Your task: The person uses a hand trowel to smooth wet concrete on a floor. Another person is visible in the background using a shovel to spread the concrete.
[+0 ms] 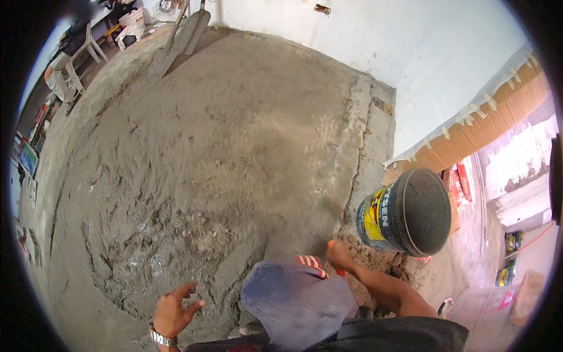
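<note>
My left hand (175, 311), with a metal-banded watch on its wrist, hangs above wet grey mortar (146, 234) at the lower left. Its fingers are apart and hold nothing. Right of centre, my right hand (342, 257) is closed around the orange handle (332, 244) of a tool. The tool's working end is smeared by motion over the mortar's right edge, so I cannot tell its kind. Close beyond that hand is a black bucket (381, 218) with a yellow label, its mouth facing me. Rough, lumpy mortar lies nearest the left hand; farther off it looks smoother.
Two shovels (193, 32) lean near the white wall (264, 17) at the back. A taped cardboard strip (469, 132) runs along the right wall. At the far left, a person (57, 79) sits on a white plastic chair (88, 44). A brick-like block (528, 296) is at the lower right.
</note>
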The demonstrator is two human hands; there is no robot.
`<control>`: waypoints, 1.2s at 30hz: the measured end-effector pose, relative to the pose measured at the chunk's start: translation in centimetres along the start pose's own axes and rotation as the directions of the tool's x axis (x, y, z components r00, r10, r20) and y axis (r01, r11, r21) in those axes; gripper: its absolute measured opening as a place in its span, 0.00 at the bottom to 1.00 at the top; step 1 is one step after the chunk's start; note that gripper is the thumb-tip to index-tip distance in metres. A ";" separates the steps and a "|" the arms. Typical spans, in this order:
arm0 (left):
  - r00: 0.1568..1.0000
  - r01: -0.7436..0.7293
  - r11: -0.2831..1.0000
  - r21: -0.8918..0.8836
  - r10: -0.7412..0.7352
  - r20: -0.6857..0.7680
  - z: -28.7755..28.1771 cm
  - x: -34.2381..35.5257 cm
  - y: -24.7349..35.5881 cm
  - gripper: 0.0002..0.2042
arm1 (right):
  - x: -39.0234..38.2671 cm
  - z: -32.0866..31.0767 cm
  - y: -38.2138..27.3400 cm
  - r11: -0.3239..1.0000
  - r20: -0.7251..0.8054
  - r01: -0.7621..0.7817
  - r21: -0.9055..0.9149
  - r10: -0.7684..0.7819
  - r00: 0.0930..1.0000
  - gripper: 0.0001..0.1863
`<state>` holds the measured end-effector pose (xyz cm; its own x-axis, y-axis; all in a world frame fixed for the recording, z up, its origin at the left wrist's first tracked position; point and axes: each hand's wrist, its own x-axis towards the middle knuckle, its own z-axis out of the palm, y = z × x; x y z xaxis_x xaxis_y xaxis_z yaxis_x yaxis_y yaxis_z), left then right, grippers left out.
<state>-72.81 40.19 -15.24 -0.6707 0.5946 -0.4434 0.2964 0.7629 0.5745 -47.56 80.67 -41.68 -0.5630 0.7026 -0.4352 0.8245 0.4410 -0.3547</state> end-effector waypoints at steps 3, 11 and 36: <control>0.999 0.011 1.000 0.010 -0.011 -0.048 -0.5 -1.2 -1.2 0.26 | -4.2 -6.2 -7.6 0.991 0.513 -0.023 0.134 -0.049 0.857 0.08; 0.999 -0.034 0.999 -0.015 0.033 -0.024 -0.4 -0.3 0.0 0.26 | -2.4 -1.5 0.5 0.975 0.053 -0.182 0.124 0.177 0.983 0.13; 0.999 -0.015 1.000 0.015 0.016 -0.045 0.0 -0.4 0.8 0.25 | -7.8 -4.2 -0.6 0.989 0.205 0.134 -0.057 -0.119 0.971 0.14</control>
<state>-72.34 40.57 -14.60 -0.6960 0.5945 -0.4026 0.3171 0.7576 0.5705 -43.42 77.22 -34.60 -0.6571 0.5152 -0.5503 0.7437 0.5623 -0.3616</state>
